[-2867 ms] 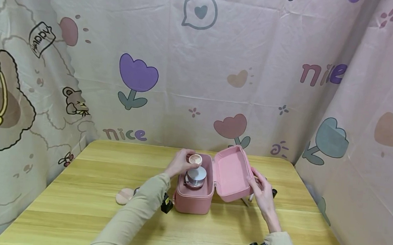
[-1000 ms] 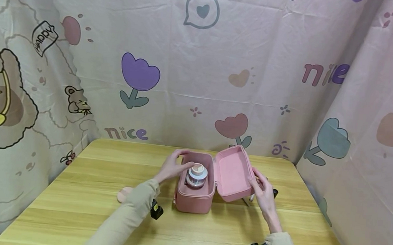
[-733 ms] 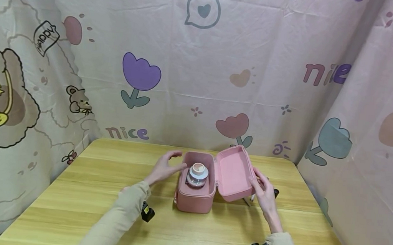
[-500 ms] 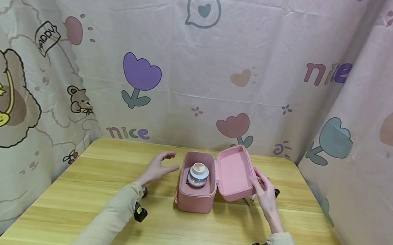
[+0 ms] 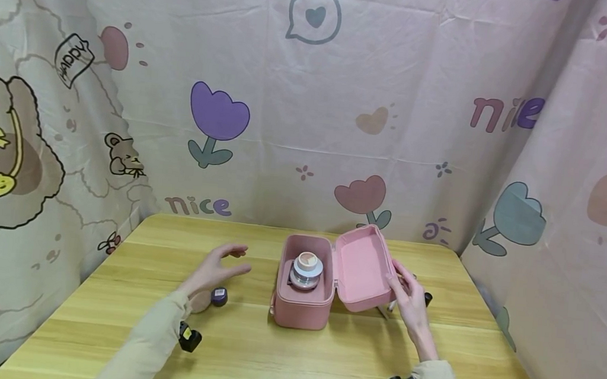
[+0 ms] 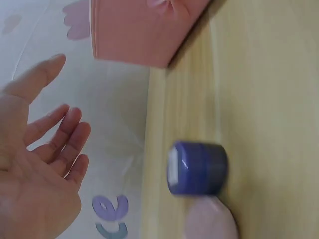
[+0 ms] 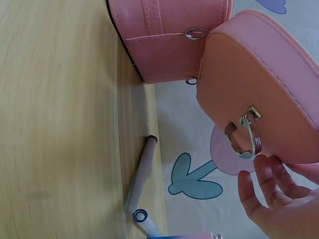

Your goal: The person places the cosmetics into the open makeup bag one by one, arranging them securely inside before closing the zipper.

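A pink cosmetic case (image 5: 301, 314) stands on the wooden table with its lid (image 5: 364, 268) swung out to the right. Inside it, a small round pot with a sectioned top (image 5: 307, 260) sits on a silver-lidded jar (image 5: 305, 275). My right hand (image 5: 408, 293) holds the lid's outer edge, thumb on the inner side and fingers behind. My left hand (image 5: 217, 271) is raised left of the case, fingers spread and loosely bent, holding nothing. Below it are a dark blue jar (image 5: 219, 296) and a pale pink puff (image 5: 200, 302), partly hidden by the wrist.
Behind the lid lie slim tubes, seen in the right wrist view: a pinkish one (image 7: 143, 172) and a white one with a blue ring (image 7: 147, 224). A metal ring handle (image 7: 245, 134) hangs on the lid's outside. Printed cloth (image 5: 299, 106) hangs behind the table.
My left hand has let go of the small pot, leaving it on the silver-lidded jar, and has moved left out of the case. The right hand stays on the lid.
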Demonstrator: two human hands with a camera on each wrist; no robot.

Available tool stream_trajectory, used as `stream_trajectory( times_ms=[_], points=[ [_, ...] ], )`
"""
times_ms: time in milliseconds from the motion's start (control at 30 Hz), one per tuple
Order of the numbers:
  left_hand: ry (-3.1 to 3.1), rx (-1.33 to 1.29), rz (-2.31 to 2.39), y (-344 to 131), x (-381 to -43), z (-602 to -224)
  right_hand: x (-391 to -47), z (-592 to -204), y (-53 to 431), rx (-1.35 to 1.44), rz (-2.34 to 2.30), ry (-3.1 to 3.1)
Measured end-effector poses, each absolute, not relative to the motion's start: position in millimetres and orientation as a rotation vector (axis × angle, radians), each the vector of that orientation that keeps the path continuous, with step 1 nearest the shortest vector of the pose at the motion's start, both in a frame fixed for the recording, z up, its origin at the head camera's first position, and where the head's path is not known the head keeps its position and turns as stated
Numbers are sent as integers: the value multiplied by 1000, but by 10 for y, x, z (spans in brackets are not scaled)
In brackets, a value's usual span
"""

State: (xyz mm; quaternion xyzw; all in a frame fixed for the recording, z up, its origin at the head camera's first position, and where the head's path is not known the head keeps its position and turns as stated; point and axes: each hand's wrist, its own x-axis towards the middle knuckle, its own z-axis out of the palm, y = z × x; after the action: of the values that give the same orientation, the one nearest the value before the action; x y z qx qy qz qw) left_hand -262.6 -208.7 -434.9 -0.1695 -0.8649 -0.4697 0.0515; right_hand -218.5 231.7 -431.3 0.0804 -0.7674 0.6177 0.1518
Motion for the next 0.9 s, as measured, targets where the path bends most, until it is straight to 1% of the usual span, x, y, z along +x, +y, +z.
stream_trajectory(
  times_ms=[367, 733, 900],
  points=[
    [-2729, -506, -1325, -2418, -2460, -4594, -2187, -4321, 2310, 221, 1761, -2196],
    [-2811, -484, -1316, -2552, -2418, -4731, -2179, -4309, 2306, 214, 1760, -2201],
    [-2841, -484, -1408, -2595, -2419, -4756, -2180, -4306, 2303, 213, 1764, -2204]
  ],
)
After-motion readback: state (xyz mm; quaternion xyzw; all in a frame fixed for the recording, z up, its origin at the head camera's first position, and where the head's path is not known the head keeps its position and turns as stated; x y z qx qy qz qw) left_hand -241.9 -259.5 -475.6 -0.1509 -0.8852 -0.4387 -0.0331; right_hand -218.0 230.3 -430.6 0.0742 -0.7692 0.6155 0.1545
